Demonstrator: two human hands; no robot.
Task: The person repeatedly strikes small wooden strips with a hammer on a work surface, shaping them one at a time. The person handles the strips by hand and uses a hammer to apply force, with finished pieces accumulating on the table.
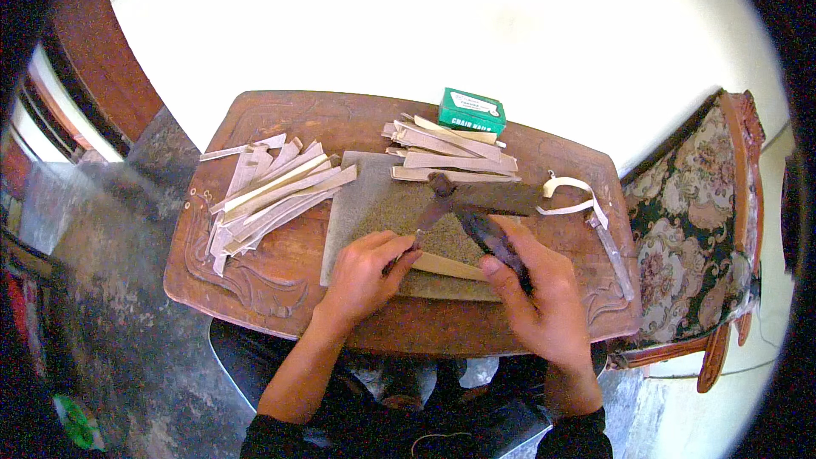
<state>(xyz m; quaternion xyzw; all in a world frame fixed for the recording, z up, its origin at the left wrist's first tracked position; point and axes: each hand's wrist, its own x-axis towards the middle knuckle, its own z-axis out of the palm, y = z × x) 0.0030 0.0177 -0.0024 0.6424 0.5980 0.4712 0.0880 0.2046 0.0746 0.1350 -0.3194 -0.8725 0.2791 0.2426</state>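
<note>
My right hand (pixel 544 285) is wrapped round the black handle of a hammer (pixel 497 246). The hammer's dark head is above the grey board (pixel 361 204), close to my left fingers. My left hand (pixel 370 268) is closed in a pinch on a thin dark rod (pixel 416 242), mostly hidden by the fingers. From beside that hand a pale flat strip (pixel 450 267) runs across the board toward my right thumb. Whether the hammer touches the rod, I cannot tell. A dark flat shape (pixel 501 198) extends to the right behind the hammer; its kind is unclear.
On the carved wooden table (pixel 416 327), a pile of pale strips (pixel 276 191) lies left and a smaller stack (pixel 455 153) lies behind the board. A green box (pixel 472 110) stands at the back. A curved strip (pixel 574 195) lies right. A floral-patterned chair (pixel 693 238) stands beside the table.
</note>
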